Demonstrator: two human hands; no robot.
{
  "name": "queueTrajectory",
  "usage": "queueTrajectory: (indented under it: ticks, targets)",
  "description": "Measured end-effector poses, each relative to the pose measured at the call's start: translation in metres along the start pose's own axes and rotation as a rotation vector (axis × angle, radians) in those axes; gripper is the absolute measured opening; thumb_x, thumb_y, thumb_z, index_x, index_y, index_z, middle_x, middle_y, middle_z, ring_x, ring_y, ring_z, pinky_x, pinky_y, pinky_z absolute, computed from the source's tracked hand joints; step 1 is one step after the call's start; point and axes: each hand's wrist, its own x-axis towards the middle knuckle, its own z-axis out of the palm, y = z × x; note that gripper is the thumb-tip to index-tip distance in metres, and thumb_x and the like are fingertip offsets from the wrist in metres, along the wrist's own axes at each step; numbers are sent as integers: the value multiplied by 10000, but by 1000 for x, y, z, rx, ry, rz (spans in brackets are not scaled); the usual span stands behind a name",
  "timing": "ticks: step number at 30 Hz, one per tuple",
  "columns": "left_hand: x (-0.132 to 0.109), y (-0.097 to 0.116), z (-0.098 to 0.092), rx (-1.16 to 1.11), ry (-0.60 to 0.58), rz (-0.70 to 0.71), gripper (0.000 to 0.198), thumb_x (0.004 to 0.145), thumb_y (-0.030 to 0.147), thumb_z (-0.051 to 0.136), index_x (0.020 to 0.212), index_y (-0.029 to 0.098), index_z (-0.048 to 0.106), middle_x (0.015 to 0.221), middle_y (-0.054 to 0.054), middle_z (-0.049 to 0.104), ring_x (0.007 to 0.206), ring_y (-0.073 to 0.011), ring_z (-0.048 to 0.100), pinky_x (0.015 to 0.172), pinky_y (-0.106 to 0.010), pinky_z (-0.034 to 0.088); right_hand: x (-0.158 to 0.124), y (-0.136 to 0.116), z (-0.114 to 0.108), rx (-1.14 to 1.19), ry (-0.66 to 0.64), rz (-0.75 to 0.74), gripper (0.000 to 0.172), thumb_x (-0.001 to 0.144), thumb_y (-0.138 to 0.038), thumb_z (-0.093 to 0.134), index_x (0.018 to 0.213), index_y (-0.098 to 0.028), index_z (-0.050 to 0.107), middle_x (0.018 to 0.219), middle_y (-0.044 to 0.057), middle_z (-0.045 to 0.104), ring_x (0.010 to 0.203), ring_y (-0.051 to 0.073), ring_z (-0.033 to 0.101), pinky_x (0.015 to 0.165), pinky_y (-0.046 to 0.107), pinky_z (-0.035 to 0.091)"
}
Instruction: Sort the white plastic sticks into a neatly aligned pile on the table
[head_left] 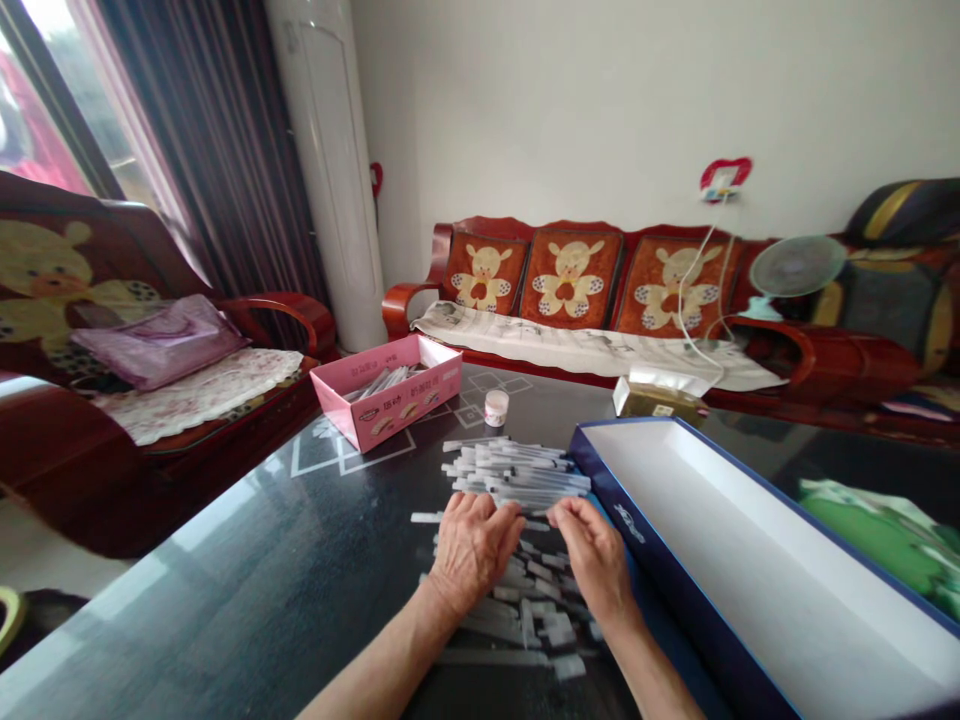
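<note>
My left hand lies palm down on the near edge of a heap of white, translucent plastic strips, its fingertips reaching toward my right hand. The right hand's fingers curl down onto the same strips, close to the long blue box with a white inside. Its blue wall runs just beside that hand. More strips lie scattered under and in front of my hands. My hands hide part of the heap, and I cannot tell whether either one grips a strip.
A pink cardboard box holding strips stands on the dark glass table, with a small white jar near it. A flat packet lies at the far edge. Beyond stand a red wooden sofa and a fan.
</note>
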Motion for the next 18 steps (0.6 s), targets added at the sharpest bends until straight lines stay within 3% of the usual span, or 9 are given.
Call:
queueTrajectory:
  ticks: [3, 6, 9, 13, 15, 18]
  targets:
    - [0, -2, 2, 41, 42, -22, 207, 919, 332, 456, 847, 268, 639, 672, -6, 529, 673, -172, 474, 682, -317, 313, 1, 5, -1, -48, 74, -50, 254, 855, -400, 482, 866, -186, 619, 827, 61, 696, 789, 217, 642, 689, 307, 496]
    - [0, -2, 4, 58, 53, -4, 204, 911, 317, 470, 813, 259, 639, 656, -5, 521, 660, -168, 466, 678, -317, 306, -2, 4, 6, -205, 107, -366, 261, 838, -303, 526, 1057, -177, 594, 1093, 108, 653, 1042, 251, 579, 899, 392, 442]
    - [0, -1, 4, 51, 43, 18, 214, 912, 314, 469, 796, 248, 636, 659, -8, 519, 661, -166, 466, 681, -319, 307, -6, 0, 12, -372, 5, -579, 180, 847, -207, 527, 1002, -210, 618, 1009, 68, 673, 1039, 243, 565, 969, 431, 365]
    - [-1, -3, 2, 27, 44, 34, 195, 911, 311, 468, 971, 253, 643, 730, -22, 555, 710, -182, 486, 704, -332, 330, -4, 3, 7, -476, -19, -564, 148, 885, -179, 484, 911, -216, 625, 877, 41, 675, 906, 215, 591, 898, 400, 376]
    - [-1, -7, 3, 22, 56, 18, 249, 903, 242, 453, 1091, 235, 616, 786, -39, 578, 743, -195, 495, 722, -346, 348, 0, 9, 2, -496, 1, -504, 137, 876, -176, 483, 883, -206, 616, 882, 48, 666, 887, 210, 591, 852, 372, 395]
    - [-1, -13, 6, -1, 88, 0, 314, 874, 135, 417, 1113, 206, 608, 841, -59, 600, 769, -203, 504, 754, -372, 370, 3, 19, -3, -527, -2, -428, 121, 834, -156, 502, 844, -204, 612, 882, 52, 657, 883, 212, 591, 828, 353, 411]
